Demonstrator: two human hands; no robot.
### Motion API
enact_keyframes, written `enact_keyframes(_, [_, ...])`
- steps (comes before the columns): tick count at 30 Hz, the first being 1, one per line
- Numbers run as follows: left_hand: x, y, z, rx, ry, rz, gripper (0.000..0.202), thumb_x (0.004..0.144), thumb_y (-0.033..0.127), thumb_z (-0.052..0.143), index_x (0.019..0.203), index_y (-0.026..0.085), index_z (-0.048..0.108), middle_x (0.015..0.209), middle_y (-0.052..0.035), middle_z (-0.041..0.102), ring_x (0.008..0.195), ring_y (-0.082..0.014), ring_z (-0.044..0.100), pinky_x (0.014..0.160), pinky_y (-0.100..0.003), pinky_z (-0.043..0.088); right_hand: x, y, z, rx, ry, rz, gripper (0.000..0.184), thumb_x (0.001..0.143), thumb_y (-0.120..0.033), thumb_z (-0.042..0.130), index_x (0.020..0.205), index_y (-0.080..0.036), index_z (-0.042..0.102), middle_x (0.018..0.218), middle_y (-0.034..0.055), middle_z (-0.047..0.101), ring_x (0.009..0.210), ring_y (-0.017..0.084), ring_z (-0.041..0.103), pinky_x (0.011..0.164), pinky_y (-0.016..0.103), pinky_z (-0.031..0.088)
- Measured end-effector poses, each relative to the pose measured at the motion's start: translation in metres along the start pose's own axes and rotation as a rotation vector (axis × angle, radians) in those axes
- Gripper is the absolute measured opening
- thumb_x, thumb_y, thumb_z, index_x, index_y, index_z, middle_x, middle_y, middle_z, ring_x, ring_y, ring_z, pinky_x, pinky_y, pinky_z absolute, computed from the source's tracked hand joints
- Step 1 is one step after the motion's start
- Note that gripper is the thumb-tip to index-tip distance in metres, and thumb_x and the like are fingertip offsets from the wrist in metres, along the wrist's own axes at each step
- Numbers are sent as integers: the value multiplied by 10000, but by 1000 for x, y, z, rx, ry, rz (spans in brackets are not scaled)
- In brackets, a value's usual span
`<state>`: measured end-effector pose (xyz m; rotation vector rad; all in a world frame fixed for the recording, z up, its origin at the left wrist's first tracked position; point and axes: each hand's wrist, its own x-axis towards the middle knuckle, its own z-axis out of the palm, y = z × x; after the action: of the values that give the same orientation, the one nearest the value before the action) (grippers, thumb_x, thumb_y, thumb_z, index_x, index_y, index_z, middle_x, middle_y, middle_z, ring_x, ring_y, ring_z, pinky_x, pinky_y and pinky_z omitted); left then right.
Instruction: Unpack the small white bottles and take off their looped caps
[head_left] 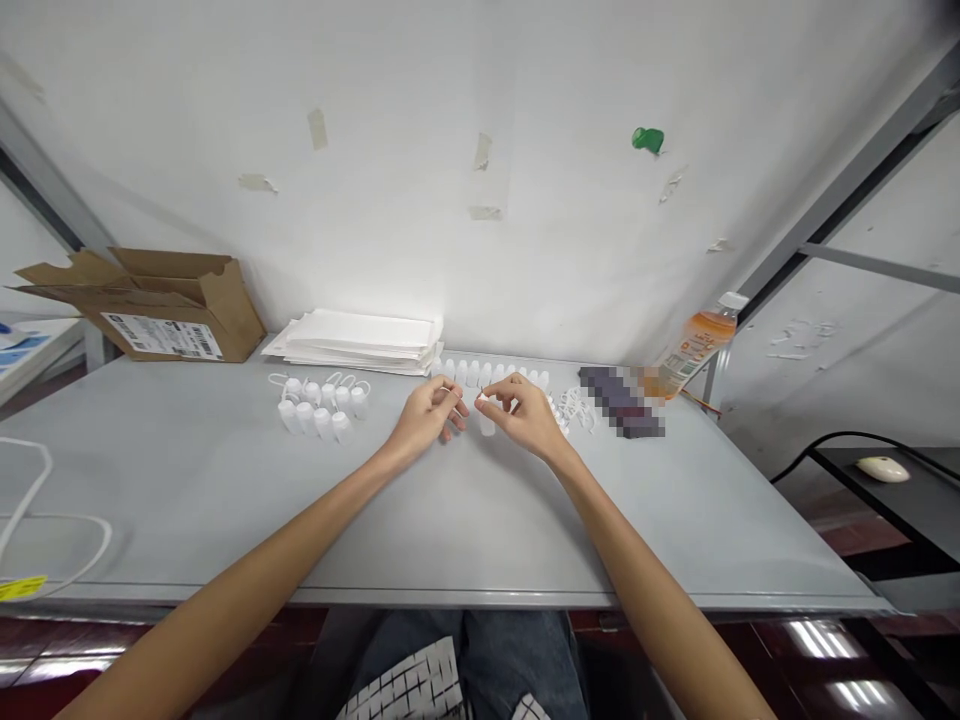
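Note:
A small white bottle (487, 427) stands upright on the grey table, its top between the thumb and fingers of my right hand (523, 412). Just left of it, my left hand (426, 415) hovers with loosely curled fingers, the lower ones apart from the thumb, and I see nothing held. Behind both hands runs a row of small white bottles (486, 372), partly covered by the fingers. A heap of white cord loops (576, 408) lies right of my right hand. To the left, a group of white bottles (322, 422) stands in rows, several with cord loops.
A stack of white sheets (352, 340) lies against the wall, beside an opened cardboard box (172, 310). At right are a dark pixelated item (622, 402) and a bottle of orange drink (697, 350). A white cable (105, 540) curls at the left front edge.

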<state>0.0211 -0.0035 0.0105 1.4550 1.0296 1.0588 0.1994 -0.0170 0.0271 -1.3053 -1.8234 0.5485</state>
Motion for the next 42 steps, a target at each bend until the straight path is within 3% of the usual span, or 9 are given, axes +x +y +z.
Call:
enact_keyframes(5, [0, -3, 3, 78, 16, 15, 246, 870, 442, 496, 821, 202, 475, 732, -2, 633, 713, -149, 642, 580, -234, 490, -1, -4, 8, 158, -30, 49, 184, 813, -340, 617, 795, -177, 702, 682, 10, 632, 573, 119, 528, 575, 259, 420])
enact_keyframes(11, [-5, -1, 4, 179, 75, 50, 226, 897, 441, 459, 845, 221, 448, 583, 64, 520, 549, -117, 564, 573, -229, 473, -2, -9, 9, 302, -103, 113, 190, 780, -332, 649, 824, -153, 692, 770, 37, 689, 512, 106, 578, 533, 246, 445])
enact_keyframes(16, [-8, 1, 2, 387, 114, 180, 215, 932, 416, 415, 877, 222, 489, 775, 13, 631, 722, -148, 617, 679, -261, 482, -1, -9, 6, 381, -119, 141, 221, 774, -356, 665, 807, -140, 694, 756, 48, 687, 530, 98, 568, 483, 216, 415])
enact_keyframes(20, [-9, 1, 1, 606, 125, 264, 182, 926, 351, 432, 902, 219, 554, 923, -12, 682, 806, -167, 630, 682, -265, 455, 1, -6, 4, 406, -91, 184, 237, 763, -370, 676, 788, -135, 688, 717, 46, 669, 520, 100, 563, 421, 201, 379])
enact_keyframes(24, [-11, -2, 1, 736, 104, 338, 194, 925, 312, 436, 926, 215, 605, 923, -12, 703, 710, -149, 641, 615, -253, 436, 1, -5, 5, 442, -89, 234, 238, 757, -365, 672, 751, -127, 670, 698, 54, 653, 525, 128, 597, 387, 210, 385])
enact_keyframes(29, [-13, -9, 0, 940, 125, 555, 239, 928, 282, 462, 1076, 191, 625, 1013, -66, 721, 861, -192, 673, 658, -263, 468, 2, -6, 3, 499, -76, 305, 250, 732, -369, 706, 734, -122, 663, 686, 57, 655, 554, 144, 634, 398, 208, 411])
enact_keyframes(33, [-13, -13, -1, 1103, 127, 645, 212, 916, 272, 515, 1062, 171, 630, 977, -90, 721, 845, -202, 672, 582, -248, 443, 2, -8, 2, 529, -77, 334, 257, 717, -369, 730, 732, -121, 665, 673, 50, 655, 529, 129, 616, 390, 203, 403])
enact_keyframes(42, [-11, -18, -2, 1081, 173, 721, 217, 960, 245, 455, 1043, 162, 638, 907, -72, 736, 756, -163, 679, 568, -233, 425, 1, -7, 1, 438, -132, 273, 430, 761, -556, 681, 700, -137, 612, 647, 29, 620, 437, 102, 569, 341, 198, 359])
